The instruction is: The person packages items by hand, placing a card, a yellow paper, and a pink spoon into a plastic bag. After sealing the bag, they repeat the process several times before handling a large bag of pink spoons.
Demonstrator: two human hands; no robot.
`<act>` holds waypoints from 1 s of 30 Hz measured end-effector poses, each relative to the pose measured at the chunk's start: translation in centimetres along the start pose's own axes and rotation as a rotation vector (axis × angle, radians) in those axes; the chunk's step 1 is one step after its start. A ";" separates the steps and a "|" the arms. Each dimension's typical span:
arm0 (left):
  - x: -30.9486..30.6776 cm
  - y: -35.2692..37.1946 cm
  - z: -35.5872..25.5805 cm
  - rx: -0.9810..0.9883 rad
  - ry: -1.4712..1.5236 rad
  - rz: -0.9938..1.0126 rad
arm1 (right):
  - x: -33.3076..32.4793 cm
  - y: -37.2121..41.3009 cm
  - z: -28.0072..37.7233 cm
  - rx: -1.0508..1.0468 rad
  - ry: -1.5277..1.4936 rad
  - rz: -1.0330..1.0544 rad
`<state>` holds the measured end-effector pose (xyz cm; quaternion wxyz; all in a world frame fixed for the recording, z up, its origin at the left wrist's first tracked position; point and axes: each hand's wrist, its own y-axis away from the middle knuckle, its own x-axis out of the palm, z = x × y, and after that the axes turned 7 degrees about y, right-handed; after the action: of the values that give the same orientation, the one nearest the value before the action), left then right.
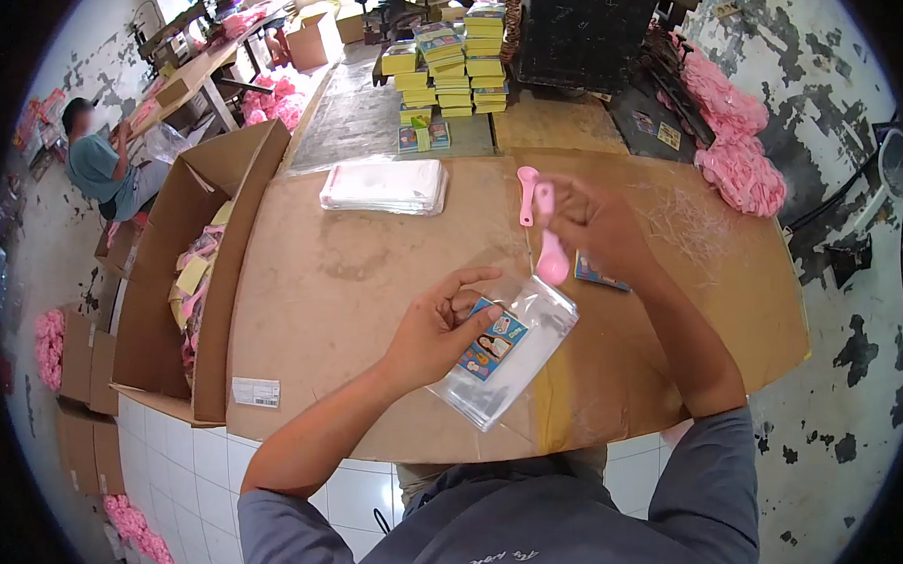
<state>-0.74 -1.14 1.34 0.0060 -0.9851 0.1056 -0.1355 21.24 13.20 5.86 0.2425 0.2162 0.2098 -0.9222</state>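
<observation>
My left hand is closed around a blue printed card, thumb on top of it. Under that card lie clear plastic bags, tilted across the cardboard table cover. My right hand pinches the handle of a pink spoon, its bowl pointing down close to the open end of the bags. Just left of those fingers, a second pink spoon lies on the cardboard. Another blue card sits partly hidden beneath my right forearm.
A stack of clear bags lies at the back left. Piles of yellow-edged cards stand behind. At left is an open cardboard box with packed pieces. Pink bundles lie at right. A person sits far left.
</observation>
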 end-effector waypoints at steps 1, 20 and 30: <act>0.1 0.0 0.0 -0.004 -0.004 0.010 | 0.6 0.5 0.2 -0.022 -0.196 0.067; 0.1 0.0 0.4 -0.050 0.005 -0.016 | 4.0 3.8 2.0 -0.045 -0.370 -0.142; -0.8 -0.3 0.0 -0.093 0.114 -0.042 | 3.7 3.5 0.7 -0.074 -0.369 0.195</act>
<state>-1.47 -0.69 1.16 -0.0487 -0.9770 0.0915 -0.1865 19.97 8.77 3.56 0.3727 0.0536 0.1738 -0.9100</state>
